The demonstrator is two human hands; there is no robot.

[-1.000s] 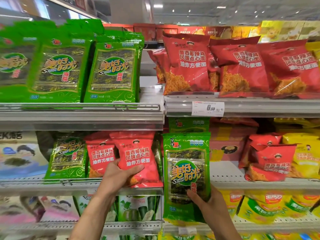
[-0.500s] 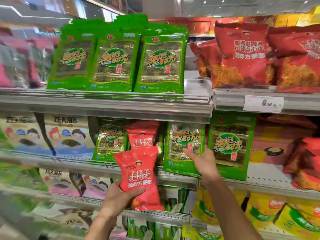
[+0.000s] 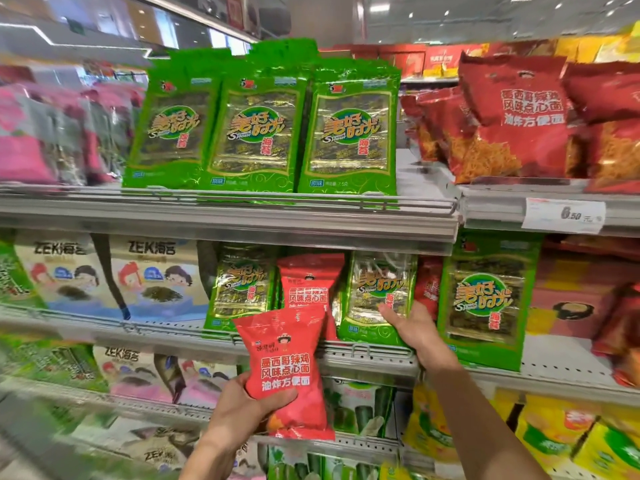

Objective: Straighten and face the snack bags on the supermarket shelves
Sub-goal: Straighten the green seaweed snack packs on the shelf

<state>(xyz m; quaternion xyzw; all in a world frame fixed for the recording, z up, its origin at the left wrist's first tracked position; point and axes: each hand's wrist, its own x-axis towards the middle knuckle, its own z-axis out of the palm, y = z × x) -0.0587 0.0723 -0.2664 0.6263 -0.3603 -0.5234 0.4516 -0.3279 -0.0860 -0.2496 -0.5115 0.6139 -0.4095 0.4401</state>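
While my left hand (image 3: pixel 242 407) is gripping the red noodle-snack bag (image 3: pixel 289 372), thumb curled across its lower front, I am holding it well clear of the shelf, lower and nearer to me than a second ago, when it was standing among the bags. Just above that grip, a second red bag (image 3: pixel 308 285) is sitting wedged between two green seaweed packs, so one stray is out and another is waiting. Up and to the right of the held bag, my right hand (image 3: pixel 415 332) is clasping the lower corner of the green seaweed pack (image 3: pixel 379 296), which it was carrying in front of the shelf a moment back and is now seating upright on the middle shelf (image 3: pixel 367 353). Beyond both grips, higher up, the top-shelf seaweed packs (image 3: pixel 263 133) are standing faced forward, with the big red noodle bags (image 3: pixel 512 119) to their right, probably where my red bag belongs.
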